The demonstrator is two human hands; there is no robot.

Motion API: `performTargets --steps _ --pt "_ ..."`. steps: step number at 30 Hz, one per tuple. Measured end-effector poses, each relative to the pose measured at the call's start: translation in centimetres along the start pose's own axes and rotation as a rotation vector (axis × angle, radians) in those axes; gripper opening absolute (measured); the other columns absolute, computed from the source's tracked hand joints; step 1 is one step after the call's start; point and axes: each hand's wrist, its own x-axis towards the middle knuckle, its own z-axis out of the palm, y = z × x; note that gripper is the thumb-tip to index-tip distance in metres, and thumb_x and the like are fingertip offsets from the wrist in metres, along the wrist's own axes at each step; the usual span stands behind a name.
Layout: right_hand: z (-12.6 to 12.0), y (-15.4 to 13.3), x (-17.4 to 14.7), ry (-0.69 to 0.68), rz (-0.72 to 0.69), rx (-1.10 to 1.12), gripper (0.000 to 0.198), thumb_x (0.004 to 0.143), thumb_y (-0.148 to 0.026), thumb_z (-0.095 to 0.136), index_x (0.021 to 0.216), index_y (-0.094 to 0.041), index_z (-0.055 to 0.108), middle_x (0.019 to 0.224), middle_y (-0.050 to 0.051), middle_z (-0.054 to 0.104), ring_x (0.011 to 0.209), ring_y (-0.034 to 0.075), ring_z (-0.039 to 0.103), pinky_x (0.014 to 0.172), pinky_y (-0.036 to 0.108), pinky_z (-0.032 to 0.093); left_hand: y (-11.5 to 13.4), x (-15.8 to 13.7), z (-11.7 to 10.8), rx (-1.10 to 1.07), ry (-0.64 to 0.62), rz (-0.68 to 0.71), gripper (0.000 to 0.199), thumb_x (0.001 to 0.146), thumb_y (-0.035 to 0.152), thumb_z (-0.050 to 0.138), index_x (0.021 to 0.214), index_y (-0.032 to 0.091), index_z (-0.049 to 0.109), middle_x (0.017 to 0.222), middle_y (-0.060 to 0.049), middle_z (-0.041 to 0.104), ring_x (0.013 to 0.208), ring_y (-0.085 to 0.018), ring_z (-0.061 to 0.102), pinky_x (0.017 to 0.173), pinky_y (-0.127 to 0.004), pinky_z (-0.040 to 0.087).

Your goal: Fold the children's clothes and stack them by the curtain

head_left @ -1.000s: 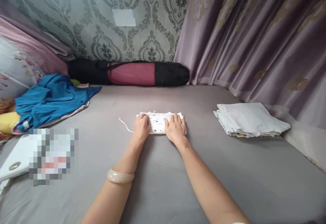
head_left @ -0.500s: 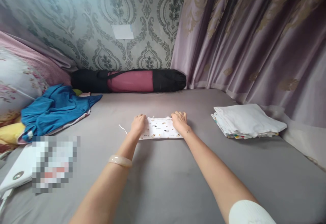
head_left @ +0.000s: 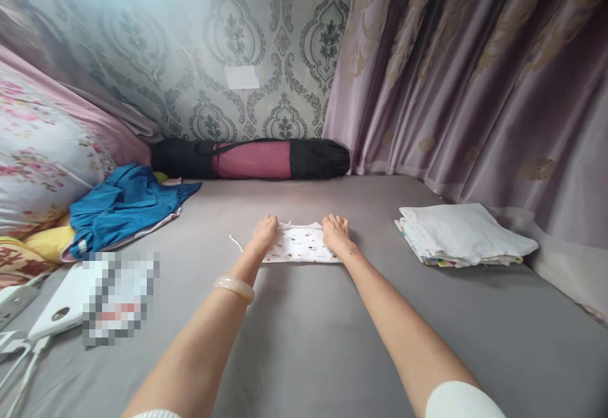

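A small white printed baby garment point(head_left: 304, 247), folded into a flat rectangle, lies on the grey bed sheet point(head_left: 294, 335). A thin white tie string point(head_left: 236, 242) shows on the sheet beyond my left wrist. My left hand point(head_left: 266, 231) is closed at the garment's far left corner, its fingertips partly hidden. At the opposite far corner, my right hand point(head_left: 336, 233) has its fingers curled onto the fabric. Between the hands the garment's far edge dips slightly.
Folded white cloths point(head_left: 468, 231) are stacked at right. A blue garment point(head_left: 128, 206) lies left, by a floral pillow point(head_left: 42, 152). A white device point(head_left: 71, 297) with cables sits near left. A black-and-red rolled bag point(head_left: 251, 159) lies along the wall, beside curtains point(head_left: 427, 76).
The view has tilted up and shifted a little left, showing a power strip at the left edge. Both hands stay at the garment's far corners; its far edge sits slightly differently.
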Motion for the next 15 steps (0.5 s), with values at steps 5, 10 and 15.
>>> performTargets --steps 5,10,15 --pt "-0.6 -0.1 -1.0 0.018 -0.036 0.01 0.038 0.085 -0.001 0.036 0.113 -0.013 0.059 0.121 0.017 0.06 0.114 0.026 0.05 0.103 0.041 0.023 -0.1 -1.4 -0.1 -0.012 0.048 0.036 0.03 0.075 0.004 0.044 0.097 0.022 0.054 0.104 -0.008 0.065 0.098 -0.021 0.058 0.074 -0.029 0.046" --pt "-1.5 0.6 -1.8 0.028 -0.098 0.033 0.036 0.089 -0.003 0.033 0.11 -0.017 0.057 0.116 0.012 0.064 0.113 0.023 0.051 0.107 0.043 0.017 0.2 -2.2 -0.6 -0.022 0.088 0.03 0.032 0.078 0.004 0.043 0.101 0.02 0.059 0.106 -0.011 0.064 0.1 -0.023 0.057 0.076 -0.031 0.045" --pt "-2.7 1.3 -2.1 0.05 -0.184 0.077 0.028 0.094 -0.01 0.033 0.107 -0.018 0.056 0.11 0.009 0.067 0.113 0.023 0.051 0.109 0.046 0.012 0.2 -2.2 -1.5 -0.036 0.136 0.038 0.031 0.076 0.006 0.046 0.093 0.019 0.069 0.102 -0.015 0.066 0.101 -0.029 0.054 0.083 -0.037 0.042"
